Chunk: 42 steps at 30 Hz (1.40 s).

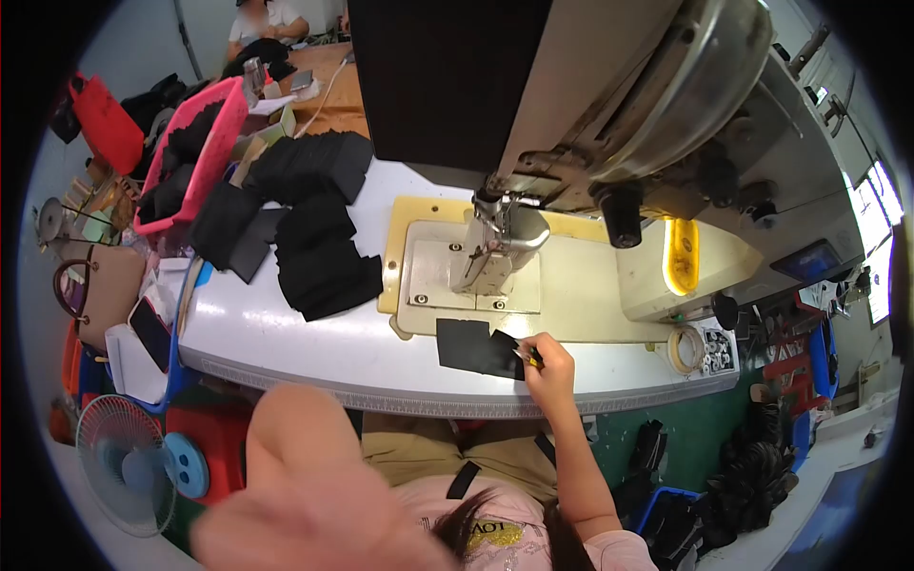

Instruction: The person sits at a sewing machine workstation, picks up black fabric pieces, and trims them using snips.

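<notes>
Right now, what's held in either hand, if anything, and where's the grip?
Right hand: small yellow-and-black tool, possibly thread snips, gripped at its coloured end. Left hand: too blurred to tell.

Left grip (309, 519) blurred, apparently cut off below

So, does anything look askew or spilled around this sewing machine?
I see no spill, and nothing clearly wrong with the dark piece at the right hand. Left of the machine, the stacked black pieces sit askew, their edges ragged rather than squared up. Dark items lie in an untidy heap at far right.
</notes>
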Tool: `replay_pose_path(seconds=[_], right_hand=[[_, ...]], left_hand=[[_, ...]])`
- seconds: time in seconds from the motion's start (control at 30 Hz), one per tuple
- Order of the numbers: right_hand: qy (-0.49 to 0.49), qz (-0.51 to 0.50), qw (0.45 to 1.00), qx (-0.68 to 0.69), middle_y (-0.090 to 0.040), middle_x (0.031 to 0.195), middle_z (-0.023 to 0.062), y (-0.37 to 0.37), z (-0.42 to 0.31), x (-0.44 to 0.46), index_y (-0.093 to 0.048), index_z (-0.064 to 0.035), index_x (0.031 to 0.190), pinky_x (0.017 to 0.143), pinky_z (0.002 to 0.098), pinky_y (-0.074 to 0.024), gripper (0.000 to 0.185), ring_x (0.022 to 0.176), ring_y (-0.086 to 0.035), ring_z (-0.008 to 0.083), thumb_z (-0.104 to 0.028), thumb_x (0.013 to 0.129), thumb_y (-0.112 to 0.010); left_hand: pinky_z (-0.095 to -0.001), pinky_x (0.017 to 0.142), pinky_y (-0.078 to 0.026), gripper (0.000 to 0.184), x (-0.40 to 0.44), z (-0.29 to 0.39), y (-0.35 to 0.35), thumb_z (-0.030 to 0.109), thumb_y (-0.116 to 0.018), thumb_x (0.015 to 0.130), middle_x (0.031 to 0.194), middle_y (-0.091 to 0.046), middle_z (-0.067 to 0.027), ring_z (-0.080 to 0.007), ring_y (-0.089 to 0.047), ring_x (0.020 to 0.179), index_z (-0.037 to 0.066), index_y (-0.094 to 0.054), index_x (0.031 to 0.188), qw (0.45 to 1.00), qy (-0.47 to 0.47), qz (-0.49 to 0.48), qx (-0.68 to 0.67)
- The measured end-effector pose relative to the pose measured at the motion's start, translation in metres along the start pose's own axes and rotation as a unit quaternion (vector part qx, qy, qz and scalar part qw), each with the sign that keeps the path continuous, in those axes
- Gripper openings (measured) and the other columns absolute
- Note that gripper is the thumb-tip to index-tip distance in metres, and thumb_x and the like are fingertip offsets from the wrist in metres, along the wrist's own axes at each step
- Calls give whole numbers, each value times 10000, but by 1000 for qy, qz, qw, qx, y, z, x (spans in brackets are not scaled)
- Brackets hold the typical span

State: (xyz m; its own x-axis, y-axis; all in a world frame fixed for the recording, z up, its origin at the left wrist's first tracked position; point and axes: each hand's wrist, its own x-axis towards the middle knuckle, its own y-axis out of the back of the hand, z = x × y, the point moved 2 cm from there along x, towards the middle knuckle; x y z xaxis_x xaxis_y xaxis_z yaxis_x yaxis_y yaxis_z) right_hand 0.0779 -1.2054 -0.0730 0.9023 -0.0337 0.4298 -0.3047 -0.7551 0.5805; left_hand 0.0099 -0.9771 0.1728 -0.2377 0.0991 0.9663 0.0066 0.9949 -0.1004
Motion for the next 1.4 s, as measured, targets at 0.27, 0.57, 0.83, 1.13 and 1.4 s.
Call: replay_pose_path(seconds=[0.27,0.57,0.83,1.13,1.4], right_hand=[[3,-63,991,114,-584,727,129,18,-13,2,-610,2,823,624,312,-435,148,673,-553,264,79,699,-583],[-137,-137,969,153,-586,717,78,22,-2,2,-622,7,849,607,234,-412,115,645,-506,120,51,756,-570],[-80,27,993,83,-534,731,57,20,-17,8,-603,-9,916,551,246,-384,191,599,-453,128,28,731,-625],[-138,-100,941,291,-592,741,6,5,-40,-4,-590,18,1004,526,189,-361,281,572,-405,24,44,728,-635],[-170,-117,903,376,-516,712,-31,0,-53,-6,-578,6,823,534,184,-342,97,608,-419,28,17,758,-649]], left_hand=[[-478,958,-308,508,-151,-32,-11,234,-651,773,1205,-463,-139,-348,-387,1156,73,-479,1223,789,415,-423,162],[-347,785,-421,216,-246,-25,13,184,-639,791,870,-594,-100,-266,-550,860,37,-620,948,732,589,-337,60],[-266,676,-450,152,-243,-19,10,114,-595,831,801,-629,-104,-155,-579,705,-3,-608,926,662,710,-238,24],[-251,733,-427,122,-243,-6,-9,101,-564,855,829,-593,-70,-132,-550,775,6,-571,932,602,778,-104,-144],[-283,819,-402,118,-202,-16,-3,75,-654,758,958,-574,-93,-190,-531,911,7,-558,759,757,636,-150,15]])
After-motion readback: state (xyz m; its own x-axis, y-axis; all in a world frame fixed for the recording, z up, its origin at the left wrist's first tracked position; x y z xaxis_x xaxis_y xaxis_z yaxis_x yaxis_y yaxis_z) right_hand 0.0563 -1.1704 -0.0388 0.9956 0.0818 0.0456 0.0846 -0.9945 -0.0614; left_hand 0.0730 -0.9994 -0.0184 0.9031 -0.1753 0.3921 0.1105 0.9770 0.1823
